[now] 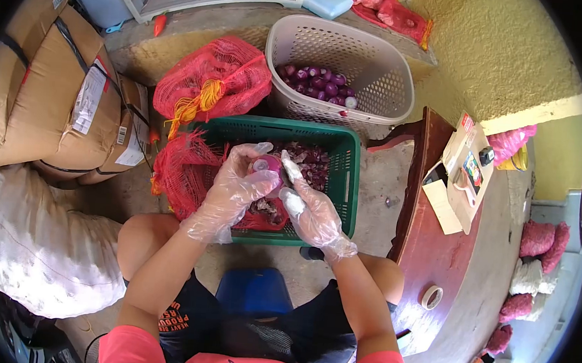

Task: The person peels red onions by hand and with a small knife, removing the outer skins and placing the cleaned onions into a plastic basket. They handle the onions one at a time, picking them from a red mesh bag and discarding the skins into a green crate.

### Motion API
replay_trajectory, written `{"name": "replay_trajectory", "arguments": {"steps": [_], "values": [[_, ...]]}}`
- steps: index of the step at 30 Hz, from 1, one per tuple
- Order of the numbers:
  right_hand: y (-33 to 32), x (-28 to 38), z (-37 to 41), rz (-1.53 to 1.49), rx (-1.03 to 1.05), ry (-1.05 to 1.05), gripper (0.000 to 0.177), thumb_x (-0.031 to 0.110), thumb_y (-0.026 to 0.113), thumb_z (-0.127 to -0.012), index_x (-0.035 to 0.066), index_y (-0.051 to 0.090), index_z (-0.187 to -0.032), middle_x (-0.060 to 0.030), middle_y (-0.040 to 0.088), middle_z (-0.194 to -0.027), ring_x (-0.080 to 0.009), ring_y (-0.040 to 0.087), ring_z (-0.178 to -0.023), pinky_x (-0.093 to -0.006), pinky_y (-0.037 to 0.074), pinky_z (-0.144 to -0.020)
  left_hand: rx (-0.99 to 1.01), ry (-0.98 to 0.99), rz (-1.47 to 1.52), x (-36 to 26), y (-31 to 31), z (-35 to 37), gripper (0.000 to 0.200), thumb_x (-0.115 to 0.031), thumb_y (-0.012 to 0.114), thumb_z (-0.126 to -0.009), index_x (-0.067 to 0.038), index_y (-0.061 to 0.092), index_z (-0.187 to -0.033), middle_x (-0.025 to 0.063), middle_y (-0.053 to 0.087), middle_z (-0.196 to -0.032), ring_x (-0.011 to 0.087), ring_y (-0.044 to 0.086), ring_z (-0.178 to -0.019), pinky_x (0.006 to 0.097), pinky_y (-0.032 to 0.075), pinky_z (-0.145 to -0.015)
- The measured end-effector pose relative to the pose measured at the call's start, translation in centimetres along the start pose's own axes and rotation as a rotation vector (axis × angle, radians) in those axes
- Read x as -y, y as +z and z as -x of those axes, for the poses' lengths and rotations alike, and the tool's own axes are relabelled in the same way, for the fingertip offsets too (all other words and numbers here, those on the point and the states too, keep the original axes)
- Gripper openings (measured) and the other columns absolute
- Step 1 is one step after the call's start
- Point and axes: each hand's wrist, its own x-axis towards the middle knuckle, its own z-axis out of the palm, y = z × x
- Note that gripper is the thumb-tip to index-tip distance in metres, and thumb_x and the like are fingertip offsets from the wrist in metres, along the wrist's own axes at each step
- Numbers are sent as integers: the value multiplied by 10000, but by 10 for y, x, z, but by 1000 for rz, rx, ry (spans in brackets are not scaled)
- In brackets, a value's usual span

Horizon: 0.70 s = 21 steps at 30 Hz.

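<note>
My left hand [238,186], in a clear plastic glove, is closed around a purple-red onion [262,165] with a pale cut end facing up. Close on its right, my right hand [314,213] wears a similar glove, with white covering on its thumb and a fingertip. Its fingers are pinched together, and a thin dark-grey sliver shows between them, too hidden to name. Both hands are above a green plastic crate [349,185], which holds small purple onions [316,164] and dark loose skins. A red mesh sack [178,173] drapes over the crate's left side.
Behind the crate stands a beige perforated basket [379,73] with purple onions inside. Left of it sits a full red mesh sack [211,75] tied with yellow string. Cardboard bundles [54,91] and a white sack [37,245] flank my left; a reddish wooden table [434,259] flanks my right.
</note>
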Motion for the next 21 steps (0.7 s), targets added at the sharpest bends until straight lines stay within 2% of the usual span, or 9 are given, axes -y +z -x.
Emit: {"name": "replay_trajectory", "arguments": {"steps": [3, 9, 12, 15, 18, 21], "values": [[-5, 8, 3, -94, -4, 52, 590, 58, 519, -963, 22, 270, -1497, -120, 319, -1544, -198, 382, -1357, -289, 283, -1103, -1, 0, 32, 0, 2, -1, 494, 12, 737, -794, -85, 473, -1200, 110, 429, -1351, 156, 520, -1125, 327, 477, -972], [-5, 14, 3, -4, 49, 107, 610, 48, 505, -960, 20, 237, -1507, -123, 289, -1559, -187, 353, -1378, -288, 257, -1115, -7, -61, 30, -1, -1, -1, 510, 10, 744, -787, -80, 473, -1210, 95, 458, -1322, 142, 525, -1110, 314, 471, -966], [-6, 15, 3, 18, 63, 66, 607, 43, 501, -960, 29, 242, -1508, -117, 285, -1561, -191, 350, -1384, -292, 256, -1119, 7, 12, -56, 2, -5, -3, 489, 23, 738, -787, -110, 472, -1175, 95, 438, -1317, 212, 564, -1129, 385, 563, -893], [-5, 13, 2, -31, 69, 62, 582, 30, 494, -959, 36, 275, -1499, -108, 282, -1565, -205, 364, -1382, -297, 280, -1112, -3, -11, -40, -3, -5, -2, 511, 23, 763, -760, -78, 501, -1186, 90, 466, -1321, 146, 519, -1126, 314, 455, -981], [-5, 10, 2, -152, 52, 150, 561, 20, 490, -959, 40, 306, -1488, -106, 303, -1557, -214, 366, -1387, -297, 302, -1103, 3, 17, -81, -4, -5, -2, 517, 26, 772, -747, -84, 510, -1178, 96, 468, -1322, 159, 508, -1152, 326, 444, -998], [-2, 4, 3, -28, 23, 64, 541, 13, 487, -961, 37, 329, -1478, -105, 339, -1540, -198, 382, -1373, -290, 317, -1090, 19, 47, -117, 1, -8, -3, 506, 15, 754, -773, -119, 475, -1173, 90, 424, -1331, 208, 543, -1150, 397, 564, -895]]}}
